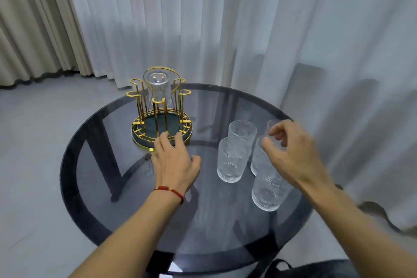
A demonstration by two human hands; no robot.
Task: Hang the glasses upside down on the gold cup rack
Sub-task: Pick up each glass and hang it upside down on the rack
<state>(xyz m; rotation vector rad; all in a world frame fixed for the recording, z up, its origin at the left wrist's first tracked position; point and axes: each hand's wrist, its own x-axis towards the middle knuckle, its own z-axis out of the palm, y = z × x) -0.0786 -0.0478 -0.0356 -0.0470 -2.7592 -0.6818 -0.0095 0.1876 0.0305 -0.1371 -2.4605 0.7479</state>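
From the head view, the right hand (pixel 291 153) curls loosely, fingers not yet closed, over the far ribbed glass (pixel 274 128) in a cluster of five upright glasses on the round smoked-glass bench (pixel 112 198). The left hand (pixel 174 160) lies open and empty, fingertips on the base rim of the gold cup rack (pixel 161 115), which stands just beyond it. One clear glass (pixel 158 88) already hangs inverted there. Best to pinch the tumbler low, lift clear of its touching neighbours, and invert before a free wire prong. The ribbing should aid grip; the thin wire may wobble.
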